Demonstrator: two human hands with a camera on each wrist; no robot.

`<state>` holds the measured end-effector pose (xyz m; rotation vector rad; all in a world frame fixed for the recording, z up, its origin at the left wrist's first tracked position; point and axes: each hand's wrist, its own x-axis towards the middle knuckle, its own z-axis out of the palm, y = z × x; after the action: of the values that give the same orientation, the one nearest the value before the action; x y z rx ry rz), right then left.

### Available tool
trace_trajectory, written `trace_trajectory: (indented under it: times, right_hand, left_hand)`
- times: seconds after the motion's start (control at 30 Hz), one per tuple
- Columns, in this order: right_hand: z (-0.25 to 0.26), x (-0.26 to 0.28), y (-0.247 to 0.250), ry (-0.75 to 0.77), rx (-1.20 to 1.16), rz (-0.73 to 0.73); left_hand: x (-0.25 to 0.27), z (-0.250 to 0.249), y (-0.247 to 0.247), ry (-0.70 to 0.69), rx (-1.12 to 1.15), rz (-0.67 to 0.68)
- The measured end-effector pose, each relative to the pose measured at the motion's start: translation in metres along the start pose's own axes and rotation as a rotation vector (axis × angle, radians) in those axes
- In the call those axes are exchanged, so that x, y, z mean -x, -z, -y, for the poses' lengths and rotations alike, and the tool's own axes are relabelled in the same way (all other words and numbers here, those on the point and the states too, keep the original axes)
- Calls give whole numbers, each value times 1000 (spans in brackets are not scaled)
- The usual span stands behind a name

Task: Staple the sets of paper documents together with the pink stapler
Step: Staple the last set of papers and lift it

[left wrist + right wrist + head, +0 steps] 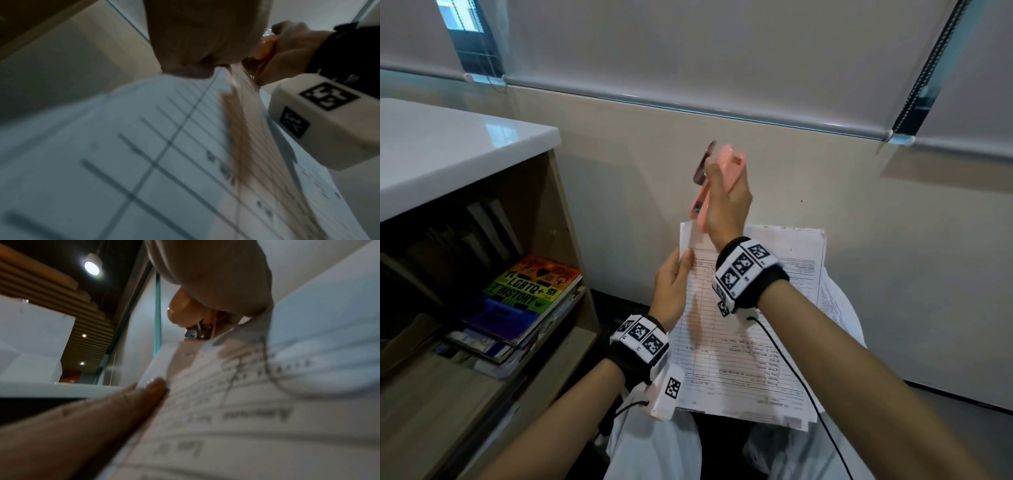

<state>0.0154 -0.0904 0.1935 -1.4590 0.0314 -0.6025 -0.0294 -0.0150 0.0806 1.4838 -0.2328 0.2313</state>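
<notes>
At far left a wooden shelf unit (571, 240) holds a stack of books, the top one a rainbow-covered LGBTQ+ history book (532, 287). Moving right, the left hand (671, 287) pinches the near-left edge of a set of printed forms (736, 349), thumb on top and fingers curled beneath, tilting its far-left corner up off the lap. That set lies over more paper documents (808, 253) resting on the person's white-trousered lap (654, 445), not on any bench. Just above the raised corner, the right hand (727, 202) is clenched round the pink stapler (726, 164), fingers wrapped about its body. The stapler's long axis runs steeply downward toward the left, its metal mouth lowest and directly over the paper corner; in the right wrist view the mouth appears to meet the corner's edge, though blur hides whether paper sits inside. The right hand is nearer the target corner, so squeezing likely depends on the corner sliding fully between the stapler's 2 arms.
</notes>
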Motion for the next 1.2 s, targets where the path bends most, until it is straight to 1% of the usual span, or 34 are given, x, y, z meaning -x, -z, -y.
trace_trajectory:
  times: [0.13, 0.2, 0.33, 0.47, 0.53, 0.6, 0.7, 0.73, 0.77, 0.83, 0.87, 0.93, 1.0, 1.03, 1.1, 1.2]
  right_hand:
    - [-11, 5, -7, 99, 185, 7]
    - [-13, 8, -9, 129, 224, 9]
    - [-17, 9, -12, 127, 184, -10]
    - [-17, 6, -3, 84, 232, 17]
    - [-8, 3, 8, 68, 255, 3]
    - [2, -5, 24, 26, 209, -75]
    - [7, -13, 73, -43, 155, -209]
    - [6, -12, 92, -77, 114, -206]
    - [4, -7, 111, -105, 61, -156]
    - [-7, 12, 150, -165, 29, 39]
    - [-13, 24, 169, -220, 77, 131]
    - [-25, 49, 199, -385, 210, 296]
    - [-36, 66, 217, -518, 312, 423]
    - [-42, 69, 224, -557, 356, 440]
    - [-54, 64, 235, -583, 447, 395]
    - [-80, 36, 254, -580, 545, 288]
  left_hand:
    - [-1, -1, 4, -8, -36, 0]
    - [-2, -1, 5, -12, -49, 9]
    - [0, 0, 5, -17, -84, 21]
    - [-1, 0, 6, -6, -90, 42]
    - [-3, 0, 7, -3, -97, 45]
    - [-5, 3, 10, 4, -93, 58]
    - [-7, 7, 13, 23, -76, 40]
    - [-8, 8, 14, 28, -67, 25]
    - [-9, 8, 13, 30, -61, 14]
    - [-12, 7, 9, 34, -38, 11]
    - [-14, 8, 7, 38, -29, 13]
    - [-18, 11, -2, 55, -17, 16]
    - [-22, 17, -15, 84, -63, 9]
    - [-23, 21, -22, 101, -112, 4]
    - [-23, 30, -39, 146, -162, 30]
    - [-22, 44, -63, 315, -200, 134]
